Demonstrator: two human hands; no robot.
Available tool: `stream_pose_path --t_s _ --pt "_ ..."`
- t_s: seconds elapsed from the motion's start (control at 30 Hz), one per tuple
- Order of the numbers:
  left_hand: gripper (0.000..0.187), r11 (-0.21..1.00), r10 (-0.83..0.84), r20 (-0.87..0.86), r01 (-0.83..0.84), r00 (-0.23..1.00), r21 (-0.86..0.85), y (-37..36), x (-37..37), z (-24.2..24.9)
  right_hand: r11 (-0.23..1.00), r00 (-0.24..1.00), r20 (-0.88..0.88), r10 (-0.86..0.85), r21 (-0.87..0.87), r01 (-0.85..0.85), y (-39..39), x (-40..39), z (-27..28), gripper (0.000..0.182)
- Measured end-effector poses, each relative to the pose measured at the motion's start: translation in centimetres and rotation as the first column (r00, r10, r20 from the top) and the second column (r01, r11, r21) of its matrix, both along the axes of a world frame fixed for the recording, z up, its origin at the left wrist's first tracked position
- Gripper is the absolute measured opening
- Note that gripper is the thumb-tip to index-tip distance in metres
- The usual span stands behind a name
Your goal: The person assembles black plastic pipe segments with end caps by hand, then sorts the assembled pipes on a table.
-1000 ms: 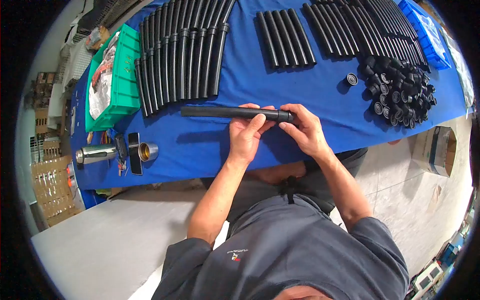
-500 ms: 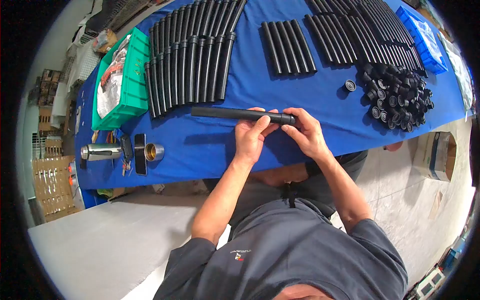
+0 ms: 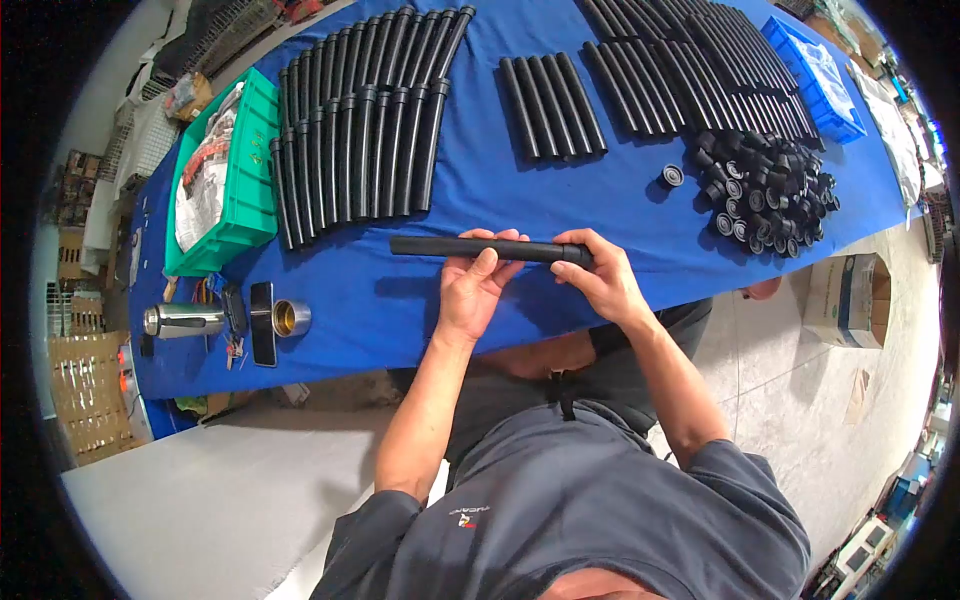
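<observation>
Black tube (image 3: 540, 251) gripped in left hand (image 3: 467, 300) and right hand (image 3: 609, 284) above blue cloth (image 3: 480, 195), near front edge; open stretch beyond.

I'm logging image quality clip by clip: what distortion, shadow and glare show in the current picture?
Head view: strong wide-angle distortion, blackened corners; head view: a soft shadow on the blue cloth, lower in the picture than the held black tube; head view: pale glints along the tubes beside the green bin and on the metal flask.

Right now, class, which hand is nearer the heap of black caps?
Right: the right hand, on the black tube, is below and left of the heap in the picture; the left hand is farther left.
</observation>
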State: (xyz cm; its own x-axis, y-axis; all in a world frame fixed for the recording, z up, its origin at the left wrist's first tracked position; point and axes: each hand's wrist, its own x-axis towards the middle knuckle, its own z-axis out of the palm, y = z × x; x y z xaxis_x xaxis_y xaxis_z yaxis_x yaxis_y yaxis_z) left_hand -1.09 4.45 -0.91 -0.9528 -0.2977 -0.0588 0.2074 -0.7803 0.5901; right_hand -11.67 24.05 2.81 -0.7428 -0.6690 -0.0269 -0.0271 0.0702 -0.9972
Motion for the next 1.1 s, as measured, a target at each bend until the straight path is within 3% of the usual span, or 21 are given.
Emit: stream_pose_path --t_s 0.07,0.3,0.5,0.6,0.73,1.1 --pt "0.022 1.000 -0.001 0.001 0.001 1.000 -0.015 0.1 0.1 -0.2 0.997 0.992 -0.125 0.017 0.082 -0.007 0.3 -0.4 -0.2 0.034" --pt "0.023 0.998 -0.016 -0.011 0.017 1.000 0.056 -0.1 -0.1 0.2 0.998 0.999 -0.044 0.020 0.058 -0.017 0.1 -0.8 0.1 0.036" --pt "0.026 0.997 0.009 0.037 -0.012 0.999 0.082 0.2 -0.1 0.6 0.995 0.965 -0.263 0.000 0.097 0.027 0.0 -0.6 0.0 0.045" --pt "0.028 0.997 0.005 0.006 -0.005 1.000 0.074 0.1 -0.2 0.3 0.987 0.992 -0.116 0.049 0.159 -0.030 0.4 -0.9 -0.7 0.044" --pt "0.026 0.997 -0.026 -0.001 0.026 1.000 0.079 -0.2 -0.1 0.6 0.999 0.982 0.190 -0.001 -0.046 0.010 0.0 0.1 -0.5 0.035" --pt "0.021 0.998 -0.017 -0.001 0.017 1.000 0.066 -0.1 -0.2 0.4 0.999 0.980 0.197 0.008 -0.042 0.000 0.0 0.1 -0.7 0.035"
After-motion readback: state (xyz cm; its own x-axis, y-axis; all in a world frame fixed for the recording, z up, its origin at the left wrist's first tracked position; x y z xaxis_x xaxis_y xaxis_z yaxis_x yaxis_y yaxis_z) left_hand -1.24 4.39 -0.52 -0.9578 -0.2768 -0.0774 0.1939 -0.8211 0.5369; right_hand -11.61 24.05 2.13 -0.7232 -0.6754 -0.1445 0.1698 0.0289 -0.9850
